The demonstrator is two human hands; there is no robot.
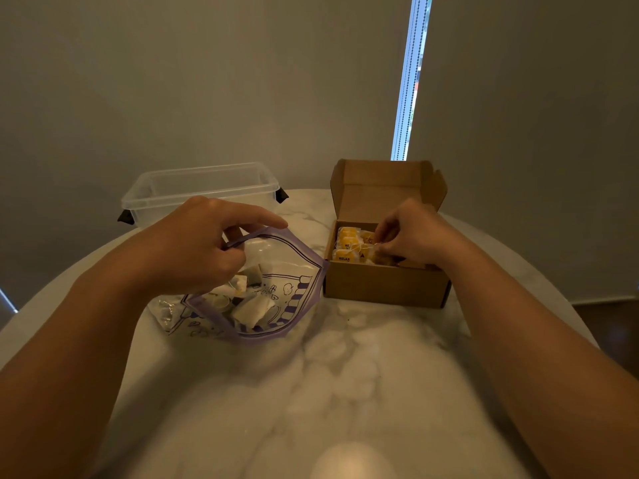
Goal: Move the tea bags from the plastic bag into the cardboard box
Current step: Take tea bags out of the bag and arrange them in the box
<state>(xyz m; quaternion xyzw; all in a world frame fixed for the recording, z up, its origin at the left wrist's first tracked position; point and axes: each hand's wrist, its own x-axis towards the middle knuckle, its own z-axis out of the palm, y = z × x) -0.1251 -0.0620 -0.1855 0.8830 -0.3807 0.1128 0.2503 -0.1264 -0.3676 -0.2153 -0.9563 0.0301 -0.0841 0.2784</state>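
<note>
On the white marble table (345, 375), a zip-top plastic bag (297, 281) with a purple rim lay at about ten o'clock from the table's middle, mouth gaping toward three o'clock, with pale tea bags (252, 307) heaped inside. The left hand (197, 243) clenched the bag's upper rim, its forefinger stretched out along it. At one o'clock, touching the bag's corner, stood the open cardboard box (383, 285), where the right hand (411, 233) reached in and pinched one of the yellow tea bags (347, 242) packed there; farther off at eleven o'clock sat a clear plastic container (200, 188) with black clips.
</note>
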